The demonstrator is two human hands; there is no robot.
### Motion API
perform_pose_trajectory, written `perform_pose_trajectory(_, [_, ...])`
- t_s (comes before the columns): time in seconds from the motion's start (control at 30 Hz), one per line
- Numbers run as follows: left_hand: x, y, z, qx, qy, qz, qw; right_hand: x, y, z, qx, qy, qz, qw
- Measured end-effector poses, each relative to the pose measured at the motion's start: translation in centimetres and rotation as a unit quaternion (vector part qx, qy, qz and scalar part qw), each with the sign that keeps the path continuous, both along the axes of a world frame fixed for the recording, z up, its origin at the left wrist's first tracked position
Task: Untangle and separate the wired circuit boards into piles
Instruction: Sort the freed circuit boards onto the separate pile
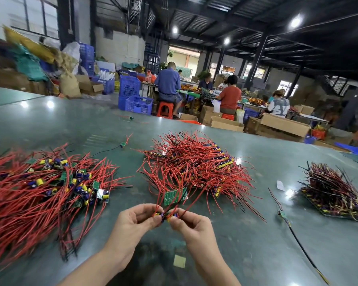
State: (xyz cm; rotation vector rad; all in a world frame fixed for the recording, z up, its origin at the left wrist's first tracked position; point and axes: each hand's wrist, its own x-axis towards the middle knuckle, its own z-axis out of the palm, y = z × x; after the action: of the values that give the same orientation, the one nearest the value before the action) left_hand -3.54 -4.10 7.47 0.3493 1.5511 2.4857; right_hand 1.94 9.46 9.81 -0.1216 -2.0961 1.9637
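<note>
Fingers (156, 218) over boards (167, 216) (mostly hidden)

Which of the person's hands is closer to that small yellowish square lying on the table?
Right. The right hand is just above the yellow square; the left hand is farther up and to its left.

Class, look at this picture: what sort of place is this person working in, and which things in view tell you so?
Probably a factory assembly workshop: heaps of red-wired circuit boards on a long green table, other workers seated at benches behind, amid cardboard boxes.
</note>
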Motion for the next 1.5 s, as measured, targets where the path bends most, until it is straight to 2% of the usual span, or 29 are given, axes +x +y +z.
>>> perform_pose_trajectory(0.13, [-0.3,-0.2,0.3,0.045,-0.043,-0.022,0.998,0.2,0.0,0.4,0.000,-0.006,0.019,1.000])
perform_pose_trajectory(0.23, [-0.6,-0.3,0.1,0.030,-0.043,0.014,0.999,0.1,-0.3,0.4,-0.027,0.003,-0.027,0.999])
perform_pose_trajectory(0.3, [-0.7,-0.3,-0.1,-0.056,-0.006,0.058,0.997,0.0,-0.3,0.4,-0.033,0.019,-0.050,0.998])
perform_pose_trajectory(0.4, [-0.7,-0.4,-0.5,-0.203,0.060,0.103,0.972,0.0,-0.3,0.4,-0.045,0.043,-0.081,0.995])
perform_pose_trajectory(0.47, [-0.2,-0.4,-0.4,-0.313,0.140,0.129,0.930,0.0,-0.2,0.4,-0.042,0.055,-0.104,0.992])
perform_pose_trajectory(0.53, [0.1,-0.5,-0.2,-0.355,0.231,0.184,0.887,0.1,-0.3,0.3,-0.040,0.065,-0.099,0.992])
perform_pose_trajectory(0.57, [0.2,-0.5,0.0,-0.339,0.249,0.206,0.884,0.1,-0.4,0.3,-0.034,0.067,-0.090,0.993])
perform_pose_trajectory(0.6, [0.5,-0.5,0.3,-0.302,0.228,0.206,0.902,0.1,-0.5,0.3,-0.023,0.069,-0.078,0.994])
perform_pose_trajectory(0.67, [0.8,-0.1,1.1,-0.167,0.114,0.138,0.970,0.1,-0.7,0.3,0.006,0.072,-0.060,0.996])
perform_pose_trajectory(0.7, [0.8,0.2,1.4,-0.107,0.047,0.094,0.989,0.0,-0.7,0.2,0.026,0.076,-0.060,0.995])
perform_pose_trajectory(0.77, [0.8,0.5,1.4,-0.046,-0.040,0.027,0.998,0.0,-0.6,0.0,0.087,0.090,-0.074,0.989])
perform_pose_trajectory(0.83, [1.0,0.5,1.5,-0.022,-0.041,0.006,0.999,0.0,-0.5,-0.2,0.134,0.116,-0.091,0.980])
perform_pose_trajectory(0.9, [1.1,0.3,1.6,0.006,-0.019,0.003,1.000,0.1,-0.5,-0.2,0.125,0.154,-0.130,0.971])
perform_pose_trajectory(0.97, [1.1,0.3,1.8,0.003,0.010,-0.004,1.000,0.1,-0.4,0.0,0.060,0.185,-0.190,0.962])
perform_pose_trajectory(1.03, [0.8,0.2,1.5,-0.102,0.078,0.059,0.990,0.1,0.0,0.4,-0.030,0.195,-0.223,0.955])
perform_pose_trajectory(1.07, [0.5,0.0,1.4,-0.184,0.116,0.127,0.968,0.0,0.3,0.5,-0.065,0.191,-0.229,0.952])
perform_pose_trajectory(1.13, [-0.1,-0.5,0.8,-0.318,0.169,0.240,0.901,0.0,0.7,0.7,-0.102,0.169,-0.227,0.954])
perform_pose_trajectory(1.17, [-0.3,-0.9,0.7,-0.340,0.153,0.253,0.893,0.0,0.7,0.7,-0.109,0.156,-0.218,0.957])
perform_pose_trajectory(1.2, [-0.4,-1.0,0.7,-0.326,0.114,0.235,0.909,0.0,0.7,0.6,-0.110,0.145,-0.207,0.961])
perform_pose_trajectory(1.3, [-0.3,-0.4,1.0,-0.183,-0.033,0.088,0.979,-0.1,0.1,0.6,-0.068,0.148,-0.190,0.968])
perform_pose_trajectory(1.37, [0.1,0.1,1.1,-0.136,-0.054,0.021,0.989,-0.2,0.1,0.4,-0.021,0.164,-0.182,0.969])
perform_pose_trajectory(1.43, [0.3,0.1,1.2,-0.106,-0.043,0.017,0.993,-0.1,0.0,0.1,0.027,0.167,-0.162,0.972])
perform_pose_trajectory(1.5, [0.4,-0.2,1.5,-0.044,-0.066,-0.031,0.996,-0.1,0.0,-0.1,0.129,0.189,-0.171,0.958])
